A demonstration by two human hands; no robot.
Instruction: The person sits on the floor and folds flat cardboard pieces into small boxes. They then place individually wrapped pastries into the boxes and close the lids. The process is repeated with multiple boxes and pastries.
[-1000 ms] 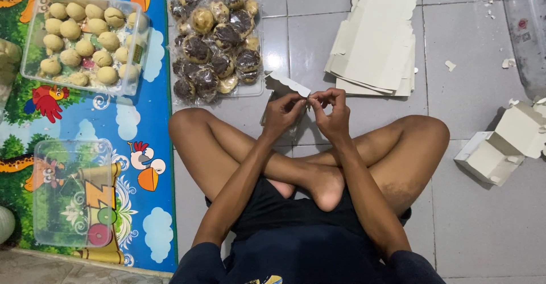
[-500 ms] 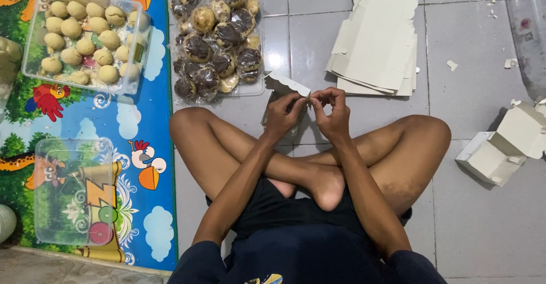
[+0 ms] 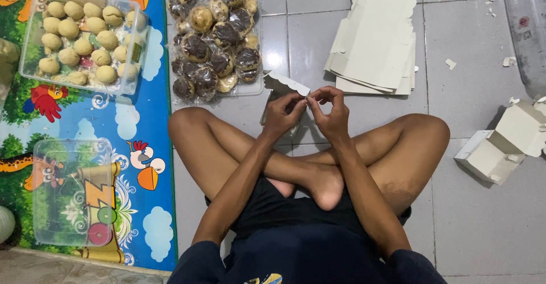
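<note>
I sit cross-legged on a grey tiled floor. My left hand (image 3: 282, 113) and my right hand (image 3: 330, 110) meet in front of my knees, both pinching a flat white cardboard box blank (image 3: 284, 83) with a scalloped edge. Its upper flap sticks out above my left fingers; the lower part is hidden behind my hands. Just beyond the blank lies a clear tray (image 3: 257, 83) piled with wrapped chocolate-topped pastries (image 3: 216, 36).
A stack of flat white box blanks (image 3: 375, 45) lies at the upper right. Folded white boxes (image 3: 503, 144) sit at the right. On the colourful play mat (image 3: 114, 124) stand a clear tub of pale round pastries (image 3: 82, 39) and an empty clear tub (image 3: 71, 193).
</note>
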